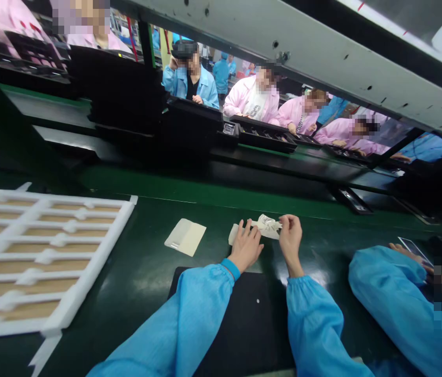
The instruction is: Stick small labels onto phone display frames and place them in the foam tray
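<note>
My left hand (245,248) lies flat with its fingers spread on the left part of a crumpled cream-coloured paper sheet (270,229), which looks like sticker backing. Pinched together, the fingers of my right hand (291,238) hold that sheet's right end. Some shiny, wrinkled bits show on its surface, too small to make out. To the left, apart from both hands, a second cream sheet (193,238) with a paler left half rests on the dark green table (146,283). A black mat (250,319) with a small white dot is under my forearms.
A white foam frame (99,262) with slats fills the left side. At my right, a co-worker's blue sleeve (385,277) reaches in beside a flat, screen-like panel (415,250). A metal beam (323,52) crosses above; several people work behind black trays (263,135).
</note>
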`<state>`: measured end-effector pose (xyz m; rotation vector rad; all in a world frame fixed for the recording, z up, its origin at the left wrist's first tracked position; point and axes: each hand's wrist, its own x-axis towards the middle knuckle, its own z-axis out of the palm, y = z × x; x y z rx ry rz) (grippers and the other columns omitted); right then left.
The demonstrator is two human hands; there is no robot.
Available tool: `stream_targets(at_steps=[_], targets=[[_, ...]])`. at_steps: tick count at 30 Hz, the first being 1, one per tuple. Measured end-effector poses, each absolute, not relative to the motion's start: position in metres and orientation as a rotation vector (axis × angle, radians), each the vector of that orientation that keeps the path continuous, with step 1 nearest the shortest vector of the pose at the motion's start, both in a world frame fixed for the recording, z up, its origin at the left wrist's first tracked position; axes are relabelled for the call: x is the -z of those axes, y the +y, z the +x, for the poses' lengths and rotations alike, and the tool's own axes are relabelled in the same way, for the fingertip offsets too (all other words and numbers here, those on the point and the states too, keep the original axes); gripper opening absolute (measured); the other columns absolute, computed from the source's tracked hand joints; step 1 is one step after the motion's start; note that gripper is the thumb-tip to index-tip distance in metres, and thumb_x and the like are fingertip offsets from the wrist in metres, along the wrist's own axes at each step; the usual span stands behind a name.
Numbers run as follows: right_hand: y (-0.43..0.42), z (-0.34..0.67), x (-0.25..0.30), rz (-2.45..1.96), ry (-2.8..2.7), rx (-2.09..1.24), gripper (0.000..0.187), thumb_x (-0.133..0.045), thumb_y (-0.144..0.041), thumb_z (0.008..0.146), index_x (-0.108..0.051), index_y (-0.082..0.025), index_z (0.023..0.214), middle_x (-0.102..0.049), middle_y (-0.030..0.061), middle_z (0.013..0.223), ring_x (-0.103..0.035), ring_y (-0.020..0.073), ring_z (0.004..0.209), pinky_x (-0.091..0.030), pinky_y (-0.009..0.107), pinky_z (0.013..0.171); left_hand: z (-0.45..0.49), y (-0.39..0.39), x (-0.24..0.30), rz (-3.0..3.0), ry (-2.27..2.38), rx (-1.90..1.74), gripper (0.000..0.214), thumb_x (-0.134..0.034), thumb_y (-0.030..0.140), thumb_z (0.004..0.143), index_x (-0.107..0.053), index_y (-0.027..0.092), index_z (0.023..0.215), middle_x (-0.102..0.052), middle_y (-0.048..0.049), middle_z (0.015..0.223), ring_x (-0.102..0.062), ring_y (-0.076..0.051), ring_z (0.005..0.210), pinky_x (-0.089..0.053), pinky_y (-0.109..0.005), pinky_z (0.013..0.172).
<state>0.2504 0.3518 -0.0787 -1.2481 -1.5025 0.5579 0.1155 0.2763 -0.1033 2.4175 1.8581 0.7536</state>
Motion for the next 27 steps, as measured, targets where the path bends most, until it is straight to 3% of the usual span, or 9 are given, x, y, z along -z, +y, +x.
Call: stream_targets(at_steps=[3, 6, 11, 20, 27], targets=[[0.329, 0.247, 0.081, -1.194, -1.31, -0.684, 0.032, -0.059, -0.049, 0.085, -0.055, -0.018, 0.092, -0.064, 0.0054, 0.084, -0.063, 0.0186, 0.079, -0.051, 0.034, 0.075, 0.114, 0.281, 0.097, 2.365, 1.903, -0.816, 0.029, -0.048, 0.032, 0.099, -0.064, 0.011, 0.109, -0.06, -0.0137, 0.125, -0.041, -0.031, 0.134, -0.027, -0.051, 0.116], [0.312, 0.238, 0.087, -1.159, -1.186, -0.847, 0.04, -0.074, -0.048, 0.073, -0.057, -0.017, 0.091, -0.068, 0.0045, 0.079, -0.067, 0.0193, 0.075, -0.055, 0.034, 0.073, 0.109, 0.289, 0.091, 2.273, 1.969, -0.864, 0.026, -0.043, 0.023, 0.099, -0.067, 0.014, 0.096, -0.062, -0.0118, 0.109, -0.053, -0.026, 0.113, -0.037, -0.043, 0.104], [0.302, 0.228, 0.088, -1.114, -1.051, -1.058, 0.044, -0.085, -0.044, 0.063, -0.062, -0.015, 0.088, -0.074, 0.0073, 0.082, -0.072, 0.0203, 0.076, -0.058, 0.035, 0.079, 0.104, 0.299, 0.094, 2.13, 2.013, -0.923, 0.021, -0.049, 0.024, 0.096, -0.066, 0.016, 0.089, -0.062, -0.0098, 0.096, -0.054, -0.026, 0.097, -0.039, -0.044, 0.094], [0.289, 0.227, 0.07, -1.016, -0.973, -1.164, 0.036, -0.086, -0.035, 0.067, -0.065, -0.016, 0.088, -0.075, 0.0052, 0.083, -0.072, 0.0169, 0.078, -0.057, 0.028, 0.079, 0.102, 0.299, 0.08, 1.896, 1.925, -1.137, 0.022, -0.045, 0.02, 0.097, -0.064, 0.018, 0.108, -0.065, -0.0091, 0.1, -0.056, -0.026, 0.1, -0.038, -0.045, 0.096], [0.257, 0.219, 0.048, -0.932, -1.106, -1.327, 0.027, -0.085, -0.03, 0.071, -0.066, -0.018, 0.086, -0.074, 0.0034, 0.079, -0.072, 0.0174, 0.074, -0.057, 0.027, 0.072, 0.064, 0.236, 0.034, 1.814, 1.495, -1.227, 0.025, -0.051, 0.029, 0.099, -0.064, 0.023, 0.119, -0.068, -0.0028, 0.113, -0.064, -0.015, 0.1, -0.052, -0.026, 0.088]])
